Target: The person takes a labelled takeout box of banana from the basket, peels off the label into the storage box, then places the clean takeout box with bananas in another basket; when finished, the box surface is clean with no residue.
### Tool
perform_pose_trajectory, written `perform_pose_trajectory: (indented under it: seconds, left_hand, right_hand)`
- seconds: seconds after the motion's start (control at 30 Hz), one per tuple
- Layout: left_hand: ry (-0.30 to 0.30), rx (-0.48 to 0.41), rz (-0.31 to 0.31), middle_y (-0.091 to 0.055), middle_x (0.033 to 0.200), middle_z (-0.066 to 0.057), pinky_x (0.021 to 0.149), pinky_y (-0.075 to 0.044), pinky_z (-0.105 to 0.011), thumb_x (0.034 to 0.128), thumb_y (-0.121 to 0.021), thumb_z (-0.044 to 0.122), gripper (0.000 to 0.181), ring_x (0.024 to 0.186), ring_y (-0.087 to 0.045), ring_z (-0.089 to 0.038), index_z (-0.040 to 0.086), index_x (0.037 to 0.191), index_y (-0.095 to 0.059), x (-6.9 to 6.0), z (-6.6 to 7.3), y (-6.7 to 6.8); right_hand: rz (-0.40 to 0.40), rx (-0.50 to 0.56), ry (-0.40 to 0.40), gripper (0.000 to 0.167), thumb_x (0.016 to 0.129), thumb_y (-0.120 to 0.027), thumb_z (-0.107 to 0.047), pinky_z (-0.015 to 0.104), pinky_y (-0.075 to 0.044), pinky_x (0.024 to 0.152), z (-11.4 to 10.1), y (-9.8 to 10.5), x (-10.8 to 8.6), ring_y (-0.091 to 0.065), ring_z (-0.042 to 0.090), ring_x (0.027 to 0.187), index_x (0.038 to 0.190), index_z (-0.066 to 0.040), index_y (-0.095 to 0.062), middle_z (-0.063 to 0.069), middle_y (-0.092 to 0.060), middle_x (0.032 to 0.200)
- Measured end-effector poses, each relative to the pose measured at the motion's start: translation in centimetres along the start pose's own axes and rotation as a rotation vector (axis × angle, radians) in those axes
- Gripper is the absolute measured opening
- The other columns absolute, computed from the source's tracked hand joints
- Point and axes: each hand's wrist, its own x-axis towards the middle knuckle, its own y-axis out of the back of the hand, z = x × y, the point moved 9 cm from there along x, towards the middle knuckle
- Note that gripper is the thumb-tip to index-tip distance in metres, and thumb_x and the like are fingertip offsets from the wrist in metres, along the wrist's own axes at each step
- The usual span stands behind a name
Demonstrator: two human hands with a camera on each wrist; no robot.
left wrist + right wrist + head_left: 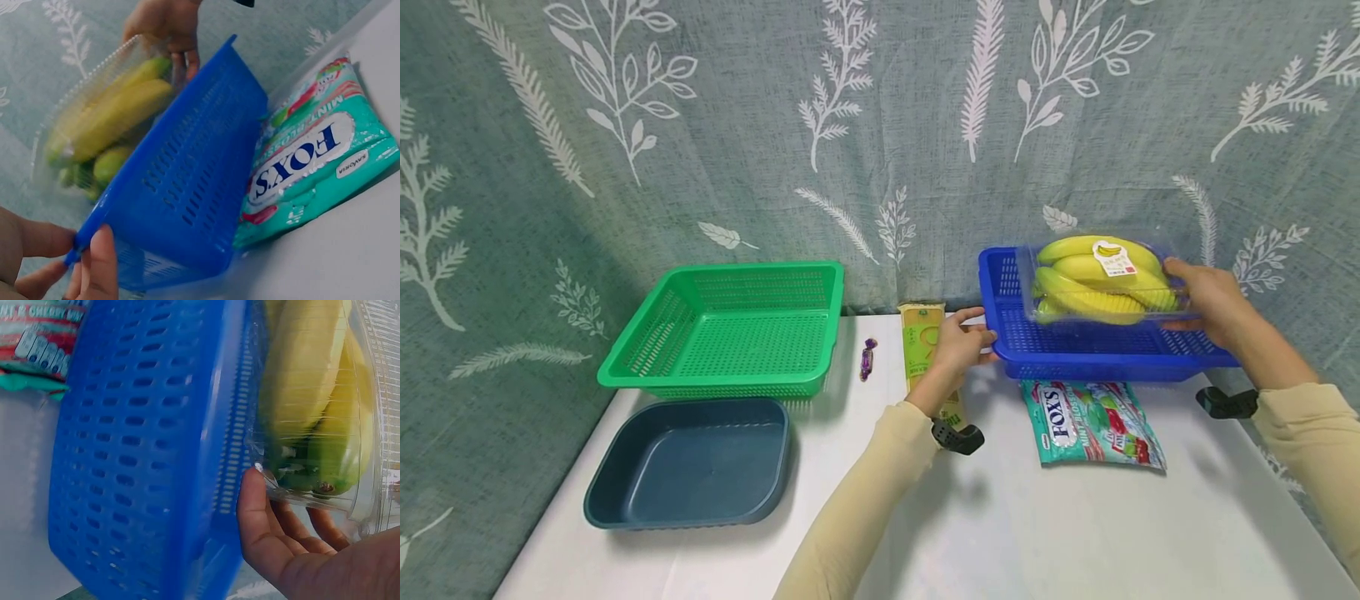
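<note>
My right hand [1213, 304] grips one end of a clear plastic box of bananas [1097, 279], with a white label on its top. The box is above the blue basket [1120, 367], tilted in the head view. In the right wrist view the thumb lies along the box's edge and the other fingers go under it. At the basket's left end, my left hand [958, 346] pinches the rim between thumb and fingers, plain in the left wrist view. Beneath the left wrist lies a yellow-green packet [921, 342], partly hidden by the hand and forearm.
A teal Fox's candy bag [1093, 425] lies in front of the blue basket, touching or nearly so. A purple wrapped candy [867, 360] lies left of the packet. Further left are a green basket [715, 390] and a dark blue tub [688, 525]. A patterned curtain [887, 125] hangs behind.
</note>
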Motion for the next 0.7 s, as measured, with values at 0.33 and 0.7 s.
perform_pose_trajectory:
  seconds: [0.33,0.7]
  left_hand:
    - [0.003,-0.006,-0.009,-0.068,0.097,-0.011,0.06,-0.06,-0.032,0.0908,-0.064,-0.009,0.044,0.074,-0.071,-0.022,0.006,0.132,-0.061,0.1,0.0,0.0]
    - [0.013,-0.013,-0.014,-0.067,0.095,-0.009,0.057,-0.059,-0.029,0.0914,-0.064,-0.009,0.041,0.074,-0.07,-0.019,0.007,0.13,-0.062,0.0,0.0,0.0]
  right_hand:
    - [-0.043,0.02,-0.012,0.089,0.101,-0.037,-0.058,0.04,-0.059,0.082,-1.5,-1.1,-1.2,-0.048,0.011,0.1,0.158,0.004,-0.007,0.028,-0.016,0.152]
    - [-0.088,-0.01,-0.004,0.089,0.102,-0.035,-0.058,0.04,-0.059,0.083,-3.1,-2.7,-2.6,-0.038,0.027,0.118,0.158,0.003,-0.005,0.028,0.001,0.162]
